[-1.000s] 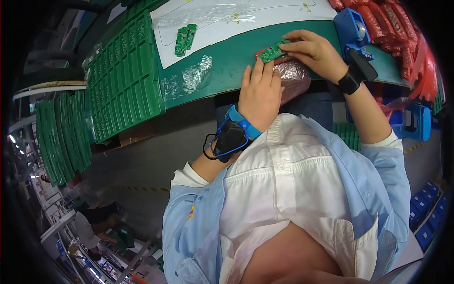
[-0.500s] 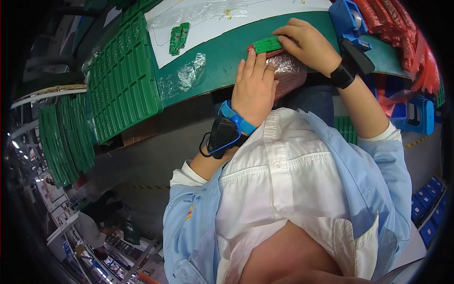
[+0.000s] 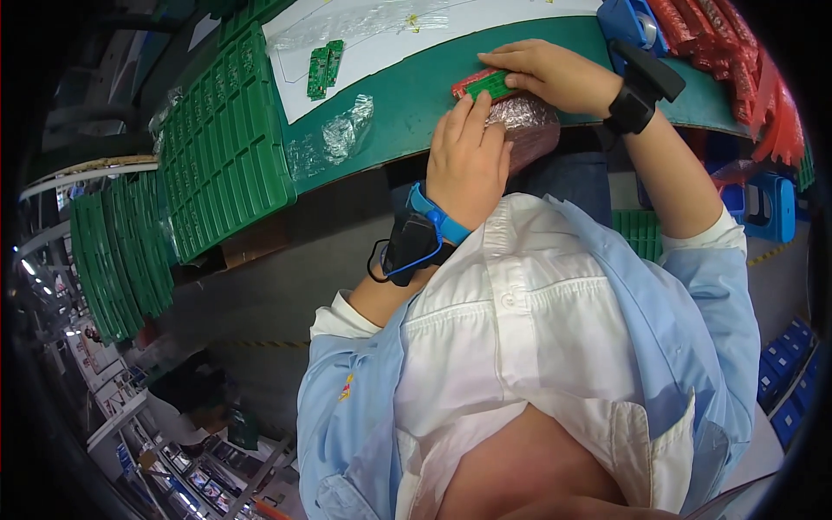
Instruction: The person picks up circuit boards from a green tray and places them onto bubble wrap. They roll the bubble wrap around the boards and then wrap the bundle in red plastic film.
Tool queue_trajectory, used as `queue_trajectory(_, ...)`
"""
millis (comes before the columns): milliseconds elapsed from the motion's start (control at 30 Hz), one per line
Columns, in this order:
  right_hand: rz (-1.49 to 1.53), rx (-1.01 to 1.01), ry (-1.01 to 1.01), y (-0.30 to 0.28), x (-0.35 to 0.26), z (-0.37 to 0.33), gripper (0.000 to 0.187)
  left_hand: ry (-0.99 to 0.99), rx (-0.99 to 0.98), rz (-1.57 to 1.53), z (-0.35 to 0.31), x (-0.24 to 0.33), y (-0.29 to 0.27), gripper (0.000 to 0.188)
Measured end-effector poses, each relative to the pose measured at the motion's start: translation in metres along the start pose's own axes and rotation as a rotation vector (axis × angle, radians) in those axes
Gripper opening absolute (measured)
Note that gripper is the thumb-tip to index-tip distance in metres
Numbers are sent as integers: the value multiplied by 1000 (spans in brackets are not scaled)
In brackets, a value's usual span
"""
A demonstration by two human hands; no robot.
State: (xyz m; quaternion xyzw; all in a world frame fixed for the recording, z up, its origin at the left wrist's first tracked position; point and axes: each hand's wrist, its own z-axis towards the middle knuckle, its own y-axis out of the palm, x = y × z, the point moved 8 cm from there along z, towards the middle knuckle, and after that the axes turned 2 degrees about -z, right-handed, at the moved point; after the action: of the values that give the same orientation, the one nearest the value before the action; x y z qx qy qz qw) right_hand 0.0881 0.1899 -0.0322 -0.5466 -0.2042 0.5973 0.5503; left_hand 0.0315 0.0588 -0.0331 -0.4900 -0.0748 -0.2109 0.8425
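Note:
My left hand (image 3: pixel 468 160) and my right hand (image 3: pixel 546 74) meet over a small green circuit board (image 3: pixel 487 84) at the near edge of the green bench mat (image 3: pixel 407 95). The right hand's fingers lie over the board's far side and the left hand's fingertips touch its near end. Under both hands sits a crinkled clear plastic bag (image 3: pixel 524 130) at the bench edge; the left hand rests on it. Both wrists wear dark strapped devices. Whether the board sits inside the bag's mouth I cannot tell.
Two more green boards (image 3: pixel 322 68) lie on a white sheet (image 3: pixel 381 35) at the back left. A crumpled clear bag (image 3: pixel 347 130) lies on the mat. Green ribbed trays (image 3: pixel 221 147) stack at left, more (image 3: pixel 113 260) below. Red packets (image 3: pixel 728 52) and blue holders (image 3: pixel 628 22) stand at right.
The view has tilted so the bench sits higher in frame. Both hands stay on the green board and bag, with the right hand now flatter over the board.

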Motion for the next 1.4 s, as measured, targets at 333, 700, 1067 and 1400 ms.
queue_trajectory(333, -47, -204, 20, 3, -5, 13, 30, -17, -134, -120, -12, 6, 10, 36)
queue_trajectory(700, -217, 115, -189, 3, -25, 3, 27, -64, -83, -43, -4, -12, 9, 43)
queue_trajectory(1067, 29, 228, -80, -18, -21, -19, 30, -47, -91, 57, -1, -11, 7, 39)
queue_trajectory(1400, 310, 255, 372, 3, 32, -30, 23, -98, -73, -246, 17, -47, -21, 25)
